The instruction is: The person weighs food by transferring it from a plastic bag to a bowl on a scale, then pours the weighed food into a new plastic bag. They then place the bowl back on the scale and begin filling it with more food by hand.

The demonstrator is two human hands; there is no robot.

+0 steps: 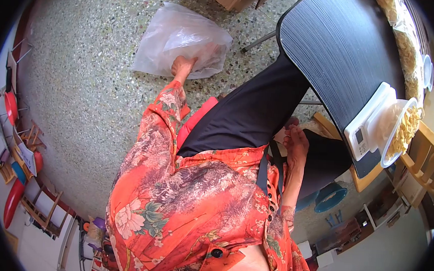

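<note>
The left arm stretches far out and down, and the fingers of the left hand [184,65] seem to curl shut, though they are partly hidden, while the right arm bends close to the body and the right hand [296,144] rests open and loose by the leg.

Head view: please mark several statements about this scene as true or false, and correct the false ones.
1. The plastic bag lies on the floor. True.
2. The left hand touches the plastic bag. True.
3. The scale stands on the floor. False: it stands on the dark table.
4. The right hand holds the clear container. False: it rests by the person's leg, apart from the container, which sits on the scale.
</note>
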